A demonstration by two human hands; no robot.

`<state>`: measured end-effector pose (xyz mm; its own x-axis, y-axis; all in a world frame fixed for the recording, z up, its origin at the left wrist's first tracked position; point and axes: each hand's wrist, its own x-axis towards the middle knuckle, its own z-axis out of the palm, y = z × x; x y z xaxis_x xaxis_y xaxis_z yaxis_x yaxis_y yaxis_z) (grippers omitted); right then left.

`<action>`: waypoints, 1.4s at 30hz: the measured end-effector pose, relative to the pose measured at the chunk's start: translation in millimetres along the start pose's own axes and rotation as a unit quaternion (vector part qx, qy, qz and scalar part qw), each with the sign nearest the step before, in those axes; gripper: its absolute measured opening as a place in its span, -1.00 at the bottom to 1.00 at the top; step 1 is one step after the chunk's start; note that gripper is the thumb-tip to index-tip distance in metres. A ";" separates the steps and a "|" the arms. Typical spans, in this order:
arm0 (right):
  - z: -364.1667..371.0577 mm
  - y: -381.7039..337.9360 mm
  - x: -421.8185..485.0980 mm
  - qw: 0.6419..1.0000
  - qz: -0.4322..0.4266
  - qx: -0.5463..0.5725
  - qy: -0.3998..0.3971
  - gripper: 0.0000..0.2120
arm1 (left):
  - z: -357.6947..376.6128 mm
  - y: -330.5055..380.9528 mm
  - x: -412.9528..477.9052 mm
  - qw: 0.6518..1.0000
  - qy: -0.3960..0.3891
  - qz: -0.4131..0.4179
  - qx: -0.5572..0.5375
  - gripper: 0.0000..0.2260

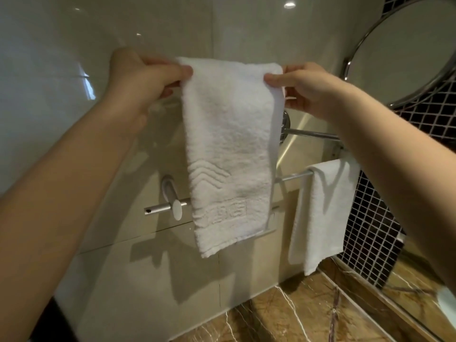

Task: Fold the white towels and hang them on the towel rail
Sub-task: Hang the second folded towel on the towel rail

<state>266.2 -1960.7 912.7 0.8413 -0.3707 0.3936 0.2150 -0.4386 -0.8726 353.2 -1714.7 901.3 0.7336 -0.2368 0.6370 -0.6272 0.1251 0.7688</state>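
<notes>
A person stood at a bathroom wall, holding a folded white towel [229, 149] up by its top edge, well above the towel rail [160, 208]. The left hand [138, 77] pinched the top left corner and the right hand [303, 90] the top right, fingers [172, 70] curled tight on the cloth. The towel hung straight down in front of the rail. It looked like light, soft, limp terry, thick where doubled, and likely to sag or fall open if one corner were let go, so the two top corners seemed the right hold. A second white towel [323, 213] already hung over the rail to the right, above the brown marble counter [283, 314].
</notes>
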 end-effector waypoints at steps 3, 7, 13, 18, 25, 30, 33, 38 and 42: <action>4.5 11.4 -3.7 1.000 0.010 0.011 0.003 -0.91 | 1.1 -6.1 -5.5 1.000 0.009 -0.011 -0.004 -0.87; 9.6 22.6 -11.5 0.999 0.016 0.039 -0.011 -0.96 | 2.1 -14.8 -15.6 1.000 0.011 -0.014 0.009 -0.88; 11.4 32.4 -19.2 0.998 0.021 0.050 -0.022 -0.95 | 0.3 -22.7 -29.7 1.000 0.002 -0.018 0.017 -0.90; 13.3 46.2 -26.2 0.998 0.028 0.043 -0.035 -0.92 | 0.9 -29.7 -42.7 0.999 0.012 -0.041 0.023 -0.89; 15.8 62.7 -32.3 0.997 0.046 0.043 -0.044 -0.94 | -0.3 -43.1 -57.4 0.998 0.010 -0.060 0.031 -0.90; 21.3 74.1 -40.9 0.996 0.059 0.015 -0.059 -0.89 | -2.8 -55.7 -69.9 0.996 0.013 -0.064 0.056 -0.86; 24.7 81.8 -49.7 0.996 0.064 0.007 -0.066 -0.77 | -4.6 -65.3 -78.1 0.995 0.012 -0.076 0.066 -0.90; 32.0 91.1 -60.2 0.996 0.070 0.003 -0.062 -0.83 | -4.7 -79.0 -87.7 0.992 0.020 -0.100 0.076 -0.90; 38.8 102.2 -67.5 0.996 0.077 -0.014 -0.052 -0.92 | -2.6 -88.1 -96.2 0.991 0.029 -0.108 0.076 -0.87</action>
<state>250.6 -1948.8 785.7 0.9105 -0.3485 0.2227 0.0673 -0.4064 -0.9112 338.5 -1700.4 772.4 0.8662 -0.1859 0.4638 -0.4824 -0.0697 0.8732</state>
